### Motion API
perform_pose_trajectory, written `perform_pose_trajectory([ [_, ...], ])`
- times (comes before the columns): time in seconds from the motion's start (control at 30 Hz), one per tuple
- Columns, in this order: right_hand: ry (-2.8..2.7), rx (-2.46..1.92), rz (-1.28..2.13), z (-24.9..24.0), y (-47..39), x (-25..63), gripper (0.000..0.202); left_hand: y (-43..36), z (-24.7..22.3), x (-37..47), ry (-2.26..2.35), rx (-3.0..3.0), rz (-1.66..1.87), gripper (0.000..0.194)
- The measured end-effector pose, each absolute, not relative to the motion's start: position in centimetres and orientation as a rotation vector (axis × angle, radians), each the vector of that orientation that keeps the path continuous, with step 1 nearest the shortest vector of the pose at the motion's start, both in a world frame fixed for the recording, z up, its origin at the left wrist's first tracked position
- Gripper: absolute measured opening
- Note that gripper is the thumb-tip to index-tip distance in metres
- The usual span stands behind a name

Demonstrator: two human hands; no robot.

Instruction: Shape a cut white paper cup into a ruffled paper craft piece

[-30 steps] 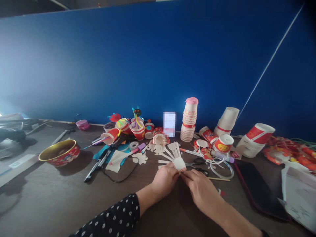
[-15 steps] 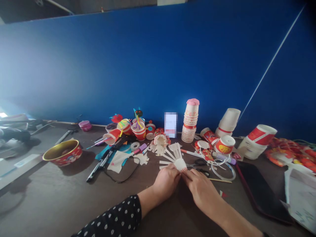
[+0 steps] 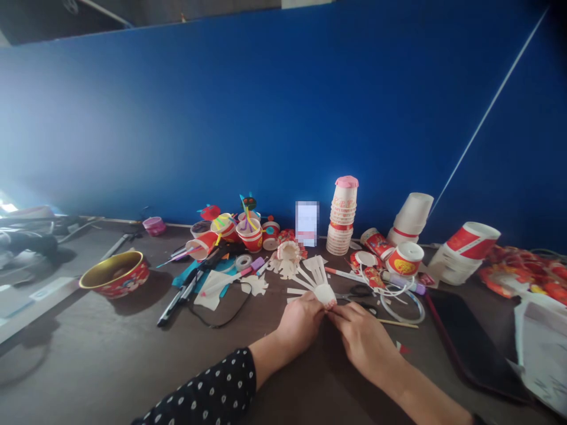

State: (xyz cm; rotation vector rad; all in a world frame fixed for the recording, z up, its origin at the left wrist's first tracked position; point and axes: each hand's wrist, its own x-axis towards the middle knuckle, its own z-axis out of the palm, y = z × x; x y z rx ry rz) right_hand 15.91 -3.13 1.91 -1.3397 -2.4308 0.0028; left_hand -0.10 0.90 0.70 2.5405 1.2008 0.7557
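Note:
A white paper cup cut into strips (image 3: 325,292) is between my hands, its strips fanned out toward the back and left around a round base. My left hand (image 3: 302,321) is closed on its near left edge. My right hand (image 3: 361,332) pinches the near right edge, where a reddish pattern shows; the fingertips of both hands nearly meet there. Part of the cup is hidden under my fingers. Behind my right hand lie dark-handled scissors (image 3: 364,300), partly covered. Just beyond the strips sits another cut paper cup (image 3: 289,254) with curled edges.
At the left stands a red and gold bowl (image 3: 117,276). Tall stacked paper cups (image 3: 342,221) rise at the back. A dark tablet-like slab (image 3: 473,348) lies at the right, and a wooden stick (image 3: 398,323) near my right hand. A blue partition (image 3: 266,118) closes the back.
Both hands keep their hold on the cut paper cup in nearly the same place. The whole view has shifted very slightly.

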Motion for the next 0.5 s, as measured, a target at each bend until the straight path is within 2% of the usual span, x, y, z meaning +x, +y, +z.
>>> perform_pose_trajectory([
  [0.27, -2.439, -1.366, 0.024, 2.41, -3.31, 15.78, 0.033, 0.85, 0.78, -0.09, 1.246, 2.539, 0.675, 0.021],
  [0.5, -2.428, -1.371, 0.076, 2.34, -3.27, 15.83, 0.036, 0.96, 1.11, -0.19, 1.218, 2.521, 0.683, 0.016],
])
